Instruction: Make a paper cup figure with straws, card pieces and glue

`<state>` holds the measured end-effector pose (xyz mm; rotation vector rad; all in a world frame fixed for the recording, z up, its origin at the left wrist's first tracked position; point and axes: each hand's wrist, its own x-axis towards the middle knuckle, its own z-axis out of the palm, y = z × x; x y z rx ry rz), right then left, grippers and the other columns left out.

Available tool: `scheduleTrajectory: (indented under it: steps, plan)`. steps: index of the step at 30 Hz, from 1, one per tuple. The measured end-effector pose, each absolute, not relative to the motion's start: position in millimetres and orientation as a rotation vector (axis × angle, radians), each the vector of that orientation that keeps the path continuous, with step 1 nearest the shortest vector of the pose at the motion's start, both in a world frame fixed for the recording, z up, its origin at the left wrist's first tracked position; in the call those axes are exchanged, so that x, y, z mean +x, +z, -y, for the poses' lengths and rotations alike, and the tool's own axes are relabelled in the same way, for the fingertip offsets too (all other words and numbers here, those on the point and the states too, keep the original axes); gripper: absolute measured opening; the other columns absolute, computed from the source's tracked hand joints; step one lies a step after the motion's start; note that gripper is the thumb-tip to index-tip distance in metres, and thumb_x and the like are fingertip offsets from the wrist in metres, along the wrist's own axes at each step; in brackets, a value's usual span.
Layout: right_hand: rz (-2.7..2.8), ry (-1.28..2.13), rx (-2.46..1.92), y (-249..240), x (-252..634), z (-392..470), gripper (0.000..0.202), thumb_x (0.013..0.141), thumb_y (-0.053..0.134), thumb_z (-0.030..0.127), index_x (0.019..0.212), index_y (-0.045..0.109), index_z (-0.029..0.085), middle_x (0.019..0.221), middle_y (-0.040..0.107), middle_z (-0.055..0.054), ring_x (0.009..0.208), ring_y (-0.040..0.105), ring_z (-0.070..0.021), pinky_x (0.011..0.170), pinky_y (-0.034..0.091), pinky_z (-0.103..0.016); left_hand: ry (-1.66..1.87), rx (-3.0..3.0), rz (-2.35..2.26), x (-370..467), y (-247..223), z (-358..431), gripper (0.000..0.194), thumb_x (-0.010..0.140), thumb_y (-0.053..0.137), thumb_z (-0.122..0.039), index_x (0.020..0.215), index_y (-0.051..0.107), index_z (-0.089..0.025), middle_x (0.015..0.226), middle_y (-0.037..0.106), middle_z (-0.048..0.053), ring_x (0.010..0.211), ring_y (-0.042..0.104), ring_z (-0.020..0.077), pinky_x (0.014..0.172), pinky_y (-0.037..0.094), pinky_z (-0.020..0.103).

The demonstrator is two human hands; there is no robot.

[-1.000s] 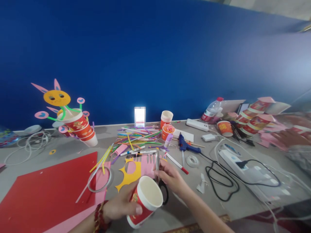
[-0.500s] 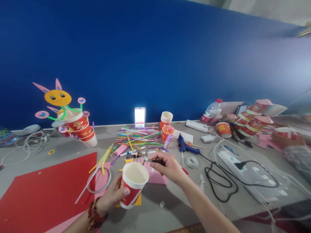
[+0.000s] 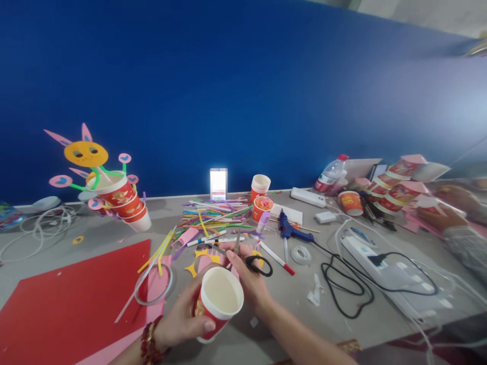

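Above the worktop (image 3: pixel 297 324), the left hand (image 3: pixel 180 318) curls its fingers round the paper cup (image 3: pixel 221 299); the right hand (image 3: pixel 246 271) closes on scissors (image 3: pixel 250 261). Light, softly dentable, the cup likely wants gentle holding below the rim.

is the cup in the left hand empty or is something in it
Empty, it appears: the cup in the left hand has its mouth toward the camera, showing only a bare, pale inside.

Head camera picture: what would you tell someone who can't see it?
The left hand holds a red-and-white paper cup, and the right hand holds scissors. A colourful pile of thin sticks, a red sheet and a blue glue gun lie on the grey table.
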<state>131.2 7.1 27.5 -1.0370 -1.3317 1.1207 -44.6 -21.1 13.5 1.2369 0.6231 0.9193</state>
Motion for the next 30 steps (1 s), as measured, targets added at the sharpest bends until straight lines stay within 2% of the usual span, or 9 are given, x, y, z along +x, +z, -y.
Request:
scheduleTrajectory:
  steps: [4, 8, 13, 16, 19, 22, 26, 30]
  plan:
    - [1.101, 1.257, -0.953, 24.3, 136.4, -13.0, 0.027, 0.091, 0.059, 0.046, 0.104, 0.067, 0.023, 0.075, 0.067, -0.005, 0.073, 0.065, -0.0236, 0.07, 0.054, -0.036, 0.987, 1.16, -0.687, -46.0, 3.8, 20.7, 0.07, 0.067, 0.083, -0.048, 0.128, 0.063, -0.02, 0.12, 0.069, 0.014, 0.11, 0.063, 0.0363, 0.096, 0.051, 0.043]
    - [1.004, 1.139, -0.881, 21.5, 142.6, -15.5, 0.023, 0.091, 0.06, 0.043, 0.098, 0.065, 0.022, 0.081, 0.069, -0.005, 0.08, 0.067, -0.0233, 0.074, 0.053, -0.036, 1.133, 0.829, -0.74, -45.5, -0.6, 12.7, 0.059, 0.07, 0.083, -0.041, 0.123, 0.067, -0.02, 0.111, 0.074, 0.013, 0.106, 0.067, 0.0354, 0.093, 0.055, 0.043]
    - [1.15, 0.981, -0.953, 25.8, 144.4, -5.8, 0.018, 0.091, 0.061, 0.037, 0.082, 0.062, 0.022, 0.074, 0.065, 0.0, 0.071, 0.063, -0.0175, 0.068, 0.051, -0.029, 1.264, 0.43, -0.689, -41.9, 19.0, -4.9, 0.037, 0.085, 0.07, -0.038, 0.116, 0.068, -0.018, 0.103, 0.076, 0.011, 0.094, 0.073, 0.0278, 0.085, 0.061, 0.04]
    - [1.254, 1.055, -0.979, 18.5, 139.5, 5.4, 0.017, 0.093, 0.058, 0.036, 0.085, 0.061, 0.022, 0.074, 0.065, 0.0, 0.065, 0.061, -0.0162, 0.062, 0.051, -0.028, 1.279, 0.324, -0.648, -38.0, 25.9, -10.0, 0.028, 0.086, 0.069, -0.034, 0.108, 0.07, -0.016, 0.1, 0.076, 0.011, 0.09, 0.073, 0.0252, 0.084, 0.062, 0.04]
    - [1.41, 1.025, -0.966, 7.7, 135.7, 14.6, 0.011, 0.093, 0.055, 0.03, 0.087, 0.062, 0.022, 0.073, 0.067, 0.0, 0.059, 0.062, -0.0157, 0.058, 0.05, -0.028, 1.251, 0.206, -0.577, -31.8, 29.0, -13.4, 0.023, 0.09, 0.066, -0.027, 0.11, 0.068, -0.016, 0.099, 0.075, 0.01, 0.092, 0.072, 0.0224, 0.086, 0.06, 0.038]
    - [1.592, 0.854, -0.911, 5.5, 134.1, 18.2, 0.011, 0.088, 0.054, 0.018, 0.082, 0.062, 0.024, 0.066, 0.065, 0.001, 0.053, 0.06, -0.0152, 0.055, 0.047, -0.028, 1.24, 0.074, -0.523, -25.8, 32.5, -18.5, 0.018, 0.093, 0.06, -0.022, 0.109, 0.068, -0.017, 0.096, 0.074, 0.007, 0.095, 0.072, 0.0214, 0.088, 0.059, 0.037]
    - [1.693, 0.704, -0.859, 12.0, 132.7, 16.6, 0.016, 0.083, 0.053, 0.011, 0.082, 0.06, 0.025, 0.063, 0.065, 0.002, 0.054, 0.061, -0.0161, 0.056, 0.047, -0.029, 1.201, -0.016, -0.517, -18.4, 37.9, -23.1, 0.018, 0.095, 0.058, -0.028, 0.105, 0.068, -0.016, 0.099, 0.073, 0.009, 0.096, 0.072, 0.0222, 0.085, 0.06, 0.035]
    - [1.652, 0.652, -0.899, 10.9, 131.9, 13.9, 0.014, 0.083, 0.056, 0.012, 0.081, 0.059, 0.025, 0.066, 0.065, 0.001, 0.055, 0.06, -0.0165, 0.055, 0.046, -0.028, 1.149, 0.0, -0.486, -11.6, 40.6, -23.0, 0.024, 0.093, 0.06, -0.033, 0.107, 0.066, -0.015, 0.098, 0.072, 0.01, 0.09, 0.072, 0.0214, 0.073, 0.061, 0.03]
